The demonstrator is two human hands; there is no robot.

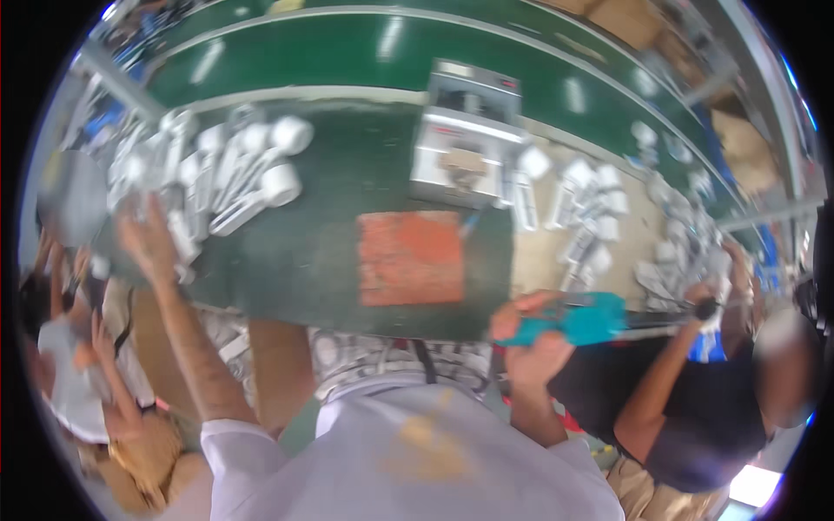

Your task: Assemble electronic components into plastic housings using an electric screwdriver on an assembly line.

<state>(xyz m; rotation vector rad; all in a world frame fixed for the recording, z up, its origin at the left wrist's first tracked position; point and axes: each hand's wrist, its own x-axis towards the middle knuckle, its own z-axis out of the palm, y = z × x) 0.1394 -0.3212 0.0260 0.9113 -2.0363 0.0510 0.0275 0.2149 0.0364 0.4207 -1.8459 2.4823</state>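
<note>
My left hand [149,241] is stretched out at the left, fingers apart and smeared by motion. It reaches the near edge of a pile of white plastic parts [228,178], each with a long handle and a round cup-like head. Whether it touches one is unclear. At the right front edge of the table, my right hand [532,347] is wrapped around a teal power tool [595,319], held level above the edge. Between my hands, an orange-red square mat [412,259] lies on the green tabletop [321,217].
A grey-white box [460,161] stands behind the mat. More white parts [591,204] lie on a beige sheet [534,260] at the right. A co-worker in dark clothes [704,391] works close on my right; another person [74,373] is at the far left. Cardboard boxes [282,360] stand below the table.
</note>
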